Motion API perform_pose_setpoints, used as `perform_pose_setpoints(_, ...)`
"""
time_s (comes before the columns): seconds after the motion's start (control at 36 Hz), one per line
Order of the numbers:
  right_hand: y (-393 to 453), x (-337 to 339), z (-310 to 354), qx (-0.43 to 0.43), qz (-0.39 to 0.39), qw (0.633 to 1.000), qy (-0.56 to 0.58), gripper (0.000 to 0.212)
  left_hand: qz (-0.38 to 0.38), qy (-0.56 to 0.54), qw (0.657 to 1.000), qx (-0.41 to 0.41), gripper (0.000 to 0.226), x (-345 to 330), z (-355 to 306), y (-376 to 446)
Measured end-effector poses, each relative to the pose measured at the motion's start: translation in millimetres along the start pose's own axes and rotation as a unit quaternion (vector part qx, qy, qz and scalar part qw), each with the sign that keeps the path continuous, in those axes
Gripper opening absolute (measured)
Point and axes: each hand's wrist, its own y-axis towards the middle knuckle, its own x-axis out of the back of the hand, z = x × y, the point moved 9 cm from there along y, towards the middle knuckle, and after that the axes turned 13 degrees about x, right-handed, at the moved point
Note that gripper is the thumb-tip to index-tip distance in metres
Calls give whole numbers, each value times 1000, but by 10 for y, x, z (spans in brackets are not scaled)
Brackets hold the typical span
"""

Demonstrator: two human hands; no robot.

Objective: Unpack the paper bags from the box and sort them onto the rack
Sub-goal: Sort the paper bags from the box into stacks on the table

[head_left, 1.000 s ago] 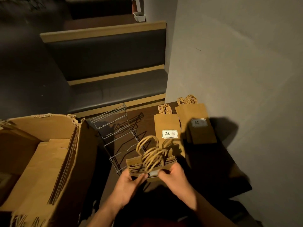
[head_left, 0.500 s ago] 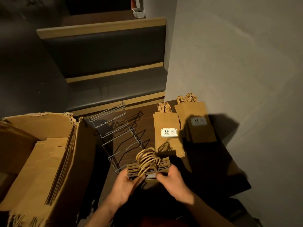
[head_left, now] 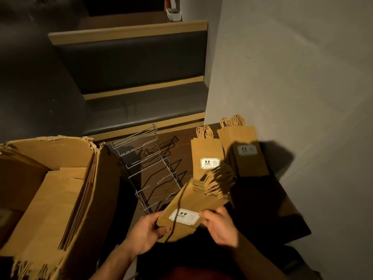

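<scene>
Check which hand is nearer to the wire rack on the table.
Left. The left hand grips the held bag bundle just below the near end of the wire rack; the right hand holds the bundle's other edge, farther right of it.

1. Two bare hands, the left hand and the right hand, show no gloves, rings or watches.
2. Both forearms behind the fingers are uncovered, with no sleeves in sight.
3. A dim reddish garment edge lies below the wrists.
</scene>
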Motion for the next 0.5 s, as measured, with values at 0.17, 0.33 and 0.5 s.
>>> perform_pose_setpoints(0.17,128,165,380,38,49,998,24,73,-75,231,969,-46,25,224,-271,-186)
perform_pose_setpoints(0.33,203,593,521,72,10,995,-61,83,-114,313,936,-110,19,282,-535,-361)
perform_pose_setpoints(0.5,166,913,157,21,-50,992,-118,34,-84,382,918,-68,35,99,-183,-83)
